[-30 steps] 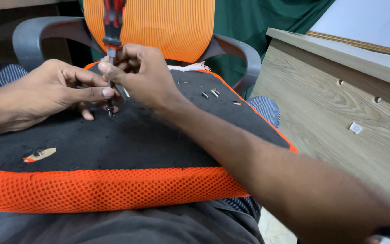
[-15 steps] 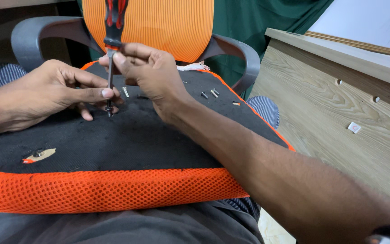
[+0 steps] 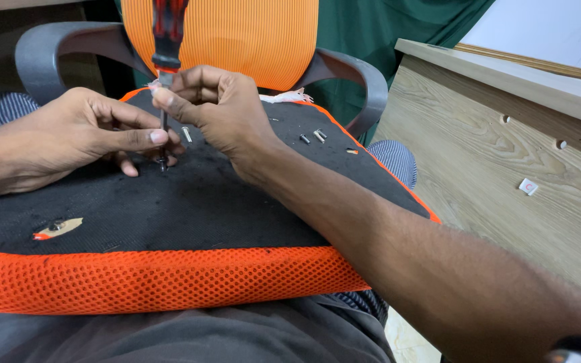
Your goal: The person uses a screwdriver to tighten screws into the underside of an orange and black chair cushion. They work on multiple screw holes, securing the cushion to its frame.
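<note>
**Screwdriver seated on a screw in the seat's underside**

My right hand [image 3: 220,111] is closed around the steel shank of a red-and-black-handled screwdriver [image 3: 167,40], fingers pinched just below the handle, holding it upright. Its tip meets a small dark screw [image 3: 163,163] directly beneath that hand, sunk in the black fabric-covered underside of an orange mesh seat cushion [image 3: 189,202] resting across my lap. My left hand [image 3: 79,138] lies flat beside the tip, thumb and forefinger curled in to steady the screw; it grips nothing firmly.

I judge the step in hand to be driving or starting this screw. Turning it calls for the shank kept vertical, downward pressure, and the left fingers holding the tip from skidding off.

Beyond my right hand lie several loose short silver screws [image 3: 314,136]. Near my left wrist sits a tan oval patch with a bolt head [image 3: 57,226]. Behind stands an orange ribbed chair back [image 3: 237,40] with grey armrests [image 3: 55,47]; to the right is a pale wooden counter [image 3: 506,148].
</note>
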